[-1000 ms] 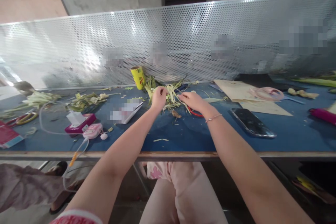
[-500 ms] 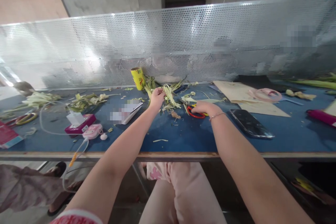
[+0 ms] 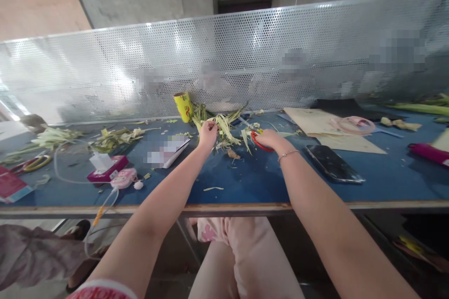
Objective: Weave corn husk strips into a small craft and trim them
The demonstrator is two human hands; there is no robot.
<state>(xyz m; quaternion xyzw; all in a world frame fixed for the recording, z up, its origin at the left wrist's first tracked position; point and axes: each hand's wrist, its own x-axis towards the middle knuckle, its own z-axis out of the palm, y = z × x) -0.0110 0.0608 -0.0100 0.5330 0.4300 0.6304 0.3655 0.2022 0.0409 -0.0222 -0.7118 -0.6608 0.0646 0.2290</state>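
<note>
My left hand (image 3: 207,133) is closed in a pinch on a bunch of green leaf strips (image 3: 224,127) lying at the back of the blue table (image 3: 245,177). My right hand (image 3: 269,139) is closed around the red-and-yellow handles of a pair of scissors (image 3: 257,141), whose blades point up and left toward the strips. A yellow tape roll (image 3: 184,105) stands just behind the strips, against the perforated metal screen.
A black phone (image 3: 331,164) lies right of my right hand, with brown cardboard (image 3: 322,127) and a pink coil (image 3: 352,124) beyond. To the left are a blurred card (image 3: 167,150), a pink device with cable (image 3: 122,179), a tissue pack (image 3: 104,167) and more leaf piles (image 3: 115,135).
My right hand left the strips, reached down to the scissors on the table and has picked them up. My left hand stayed pinched on the strips, lifting them slightly.
</note>
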